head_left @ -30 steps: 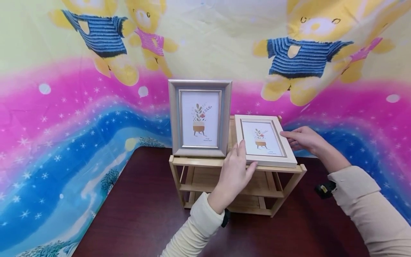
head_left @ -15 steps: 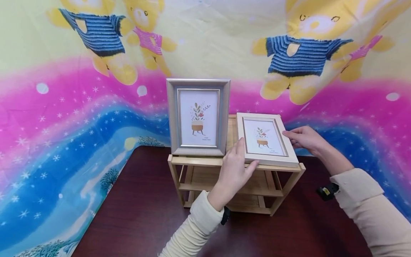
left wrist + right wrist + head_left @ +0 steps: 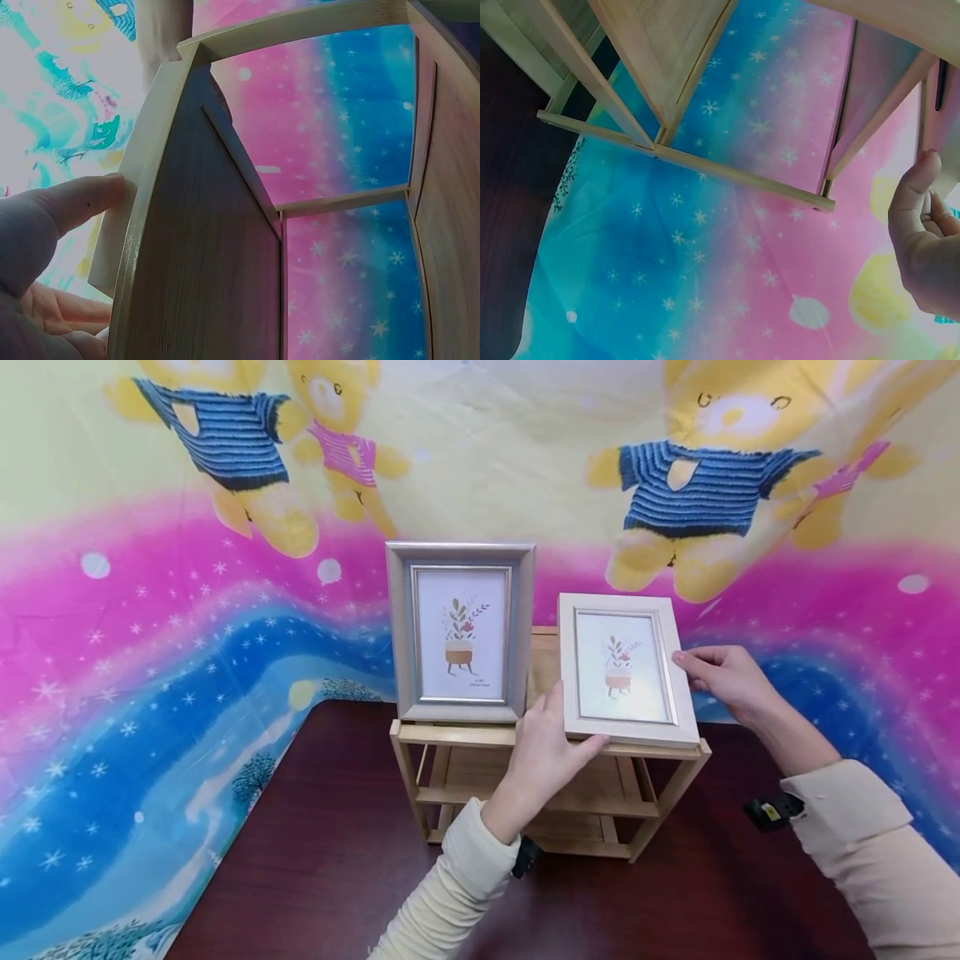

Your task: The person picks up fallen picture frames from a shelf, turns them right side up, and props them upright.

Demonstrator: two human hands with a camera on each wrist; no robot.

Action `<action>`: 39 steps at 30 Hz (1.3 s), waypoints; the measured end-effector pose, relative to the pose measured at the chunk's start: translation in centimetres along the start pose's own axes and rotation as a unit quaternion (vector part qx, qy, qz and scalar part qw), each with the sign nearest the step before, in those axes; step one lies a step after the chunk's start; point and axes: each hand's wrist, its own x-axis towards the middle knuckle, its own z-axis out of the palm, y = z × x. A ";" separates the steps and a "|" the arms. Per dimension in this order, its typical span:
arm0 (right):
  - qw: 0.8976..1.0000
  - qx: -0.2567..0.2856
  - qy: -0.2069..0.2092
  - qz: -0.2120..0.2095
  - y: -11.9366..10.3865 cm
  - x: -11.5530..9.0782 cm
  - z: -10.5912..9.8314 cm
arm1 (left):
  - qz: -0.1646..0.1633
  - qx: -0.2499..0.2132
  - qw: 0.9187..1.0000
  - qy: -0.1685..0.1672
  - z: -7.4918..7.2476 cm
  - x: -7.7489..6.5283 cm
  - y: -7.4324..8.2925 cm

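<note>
A white picture frame with a plant print leans back on the right half of the wooden rack's top. My right hand pinches its right edge, thumb in front and fingers behind. At the lower left corner, my left hand holds the frame, thumb along the bottom edge and fingers at the left side. The left wrist view shows that thumb against the frame's edge. To the left, a silver-grey picture frame with the same print stands upright on the rack.
The light wooden rack has several shelf levels and stands on a dark red-brown table. Behind it hangs a colourful backdrop cloth with bears and snowflakes. Black wrist devices sit at both cuffs.
The white frame has tilted up from lying nearly flat, its top edge rising. My right hand has moved up slightly with its edge. The left hand stays at the lower corner.
</note>
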 end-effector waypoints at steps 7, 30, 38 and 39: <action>0.998 0.004 0.046 -0.035 -0.3 -0.3 0.0 | -0.047 -0.017 0.998 -0.021 -0.2 0.5 0.2; 0.985 0.011 0.129 -0.117 -0.6 -0.5 -0.1 | -0.062 -0.011 0.998 -0.018 0.3 1.4 -0.1; 0.979 0.003 0.153 -0.132 -1.1 -0.7 -0.1 | -0.038 0.013 0.999 0.004 0.8 1.6 -0.2; 0.979 0.004 0.155 -0.135 -1.1 -0.7 -0.1 | -0.037 0.016 0.999 0.006 0.9 1.6 -0.2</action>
